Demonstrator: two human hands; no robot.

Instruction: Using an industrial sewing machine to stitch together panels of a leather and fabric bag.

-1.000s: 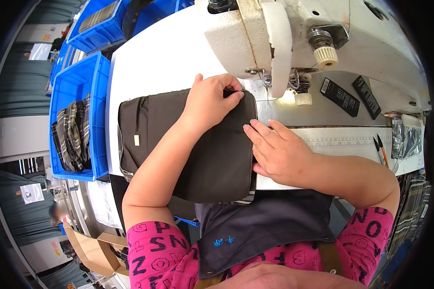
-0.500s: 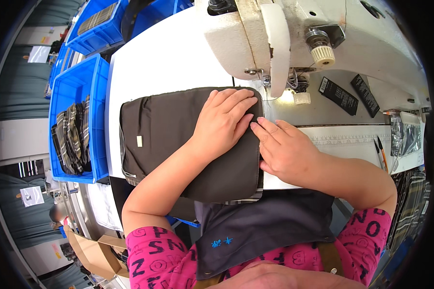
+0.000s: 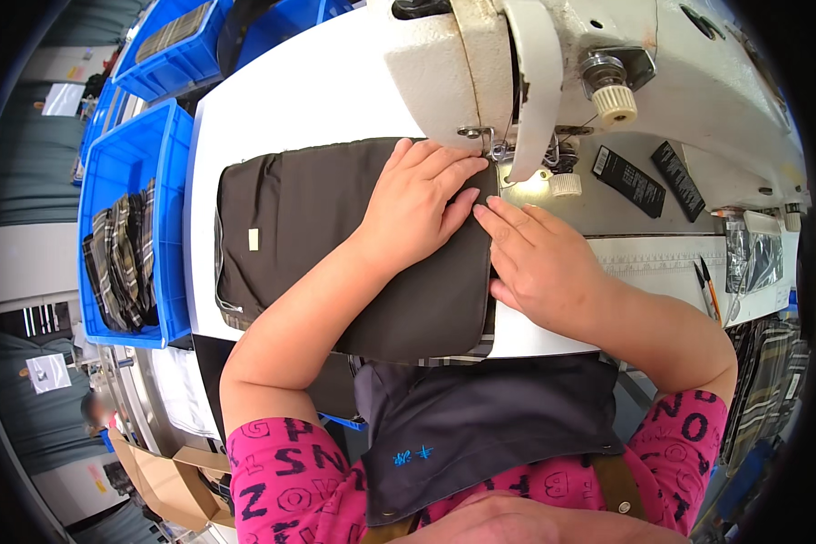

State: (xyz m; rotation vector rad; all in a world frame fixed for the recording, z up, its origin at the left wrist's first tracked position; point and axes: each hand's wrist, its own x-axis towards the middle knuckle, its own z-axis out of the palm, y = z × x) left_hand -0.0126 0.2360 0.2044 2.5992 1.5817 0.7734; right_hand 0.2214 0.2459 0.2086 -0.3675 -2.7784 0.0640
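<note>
A dark brown fabric piece (image 3: 408, 304) with a small pale label lies on the white table, plaid cloth showing under its near edge. My left hand (image 3: 422, 195) rests flat on its far right part, fingers stretched toward the sewing machine (image 3: 480, 72). Opposite it, my right hand (image 3: 539, 254) lies along the fabric's right edge with fingers extended and fingertips touching the cloth. The two hands almost meet at the fingertips. The fabric's far right corner sits beside the machine's needle area (image 3: 497, 150), where the details are partly hidden by a white machine part.
Blue bins (image 3: 179, 227) with folded plaid cloth (image 3: 122, 263) line the left side. On the right are two black printed tags (image 3: 627, 181), a ruler strip (image 3: 662, 258), pens (image 3: 712, 288) and a clear plastic packet (image 3: 752, 254). Plaid cloth (image 3: 766, 381) hangs at lower right.
Both hands and the fabric piece have slid a little away from me, bringing its far right corner closer to the needle area. The view has shifted slightly.
</note>
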